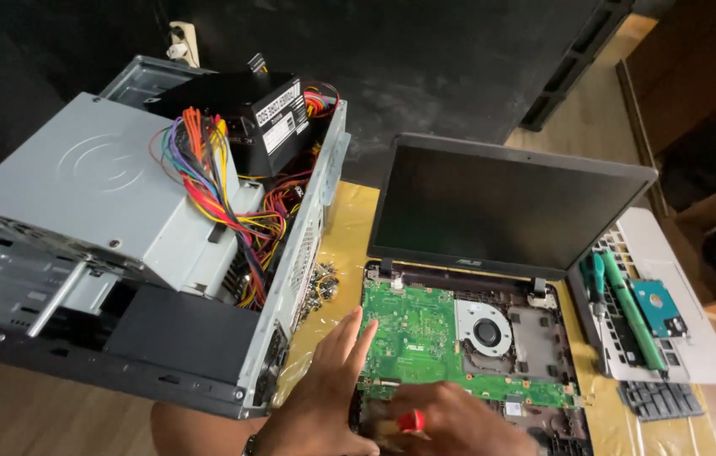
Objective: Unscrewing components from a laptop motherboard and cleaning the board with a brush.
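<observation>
Hands on our motherboard (425, 338): left hand (324, 397) flat, released, right hand (451, 418) grasping red-handled tool (410, 420); white-labelled black power supply (265, 118) upper left, surface (345, 219) edge tight.

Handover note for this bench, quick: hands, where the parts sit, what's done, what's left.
Left hand: open, flat, fingertips at the green motherboard edge.
Right hand: gripping a red-handled tool at the board's front edge.
Laptop base: open, board and fan exposed, screen upright.
Removed keyboard cover: on the right, with screwdrivers and hard drive on it.
Left: board not yet out.
</observation>
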